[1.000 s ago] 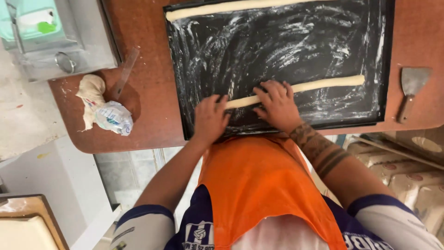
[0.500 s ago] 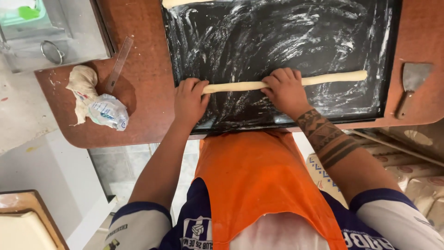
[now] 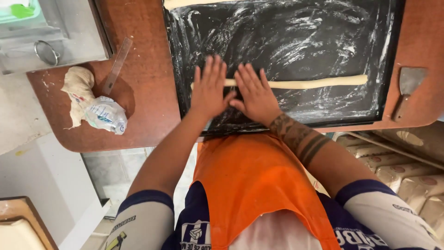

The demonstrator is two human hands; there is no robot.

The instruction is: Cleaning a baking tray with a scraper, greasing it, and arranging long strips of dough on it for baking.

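Observation:
A long thin rope of pale dough (image 3: 314, 83) lies across a black floured tray (image 3: 296, 41) set on a brown wooden table (image 3: 148, 106). My left hand (image 3: 210, 88) and my right hand (image 3: 254, 92) rest side by side, palms down and fingers spread flat, on the left part of the rope. Their fingers cover that stretch of dough; a short stub shows left of my left hand. A second dough rope (image 3: 185, 3) lies along the tray's far edge.
A lump of dough (image 3: 78, 85) and a crumpled plastic bag (image 3: 105, 114) sit on the table's left corner beside a clear ruler (image 3: 116, 65). A metal scraper (image 3: 407, 90) lies right of the tray. A metal box with a ring (image 3: 46, 32) stands far left. Sacks (image 3: 397, 166) are stacked lower right.
Both hands slid inward along the rope and pushed it away from me up the tray; they were apart and are now side by side near its left end.

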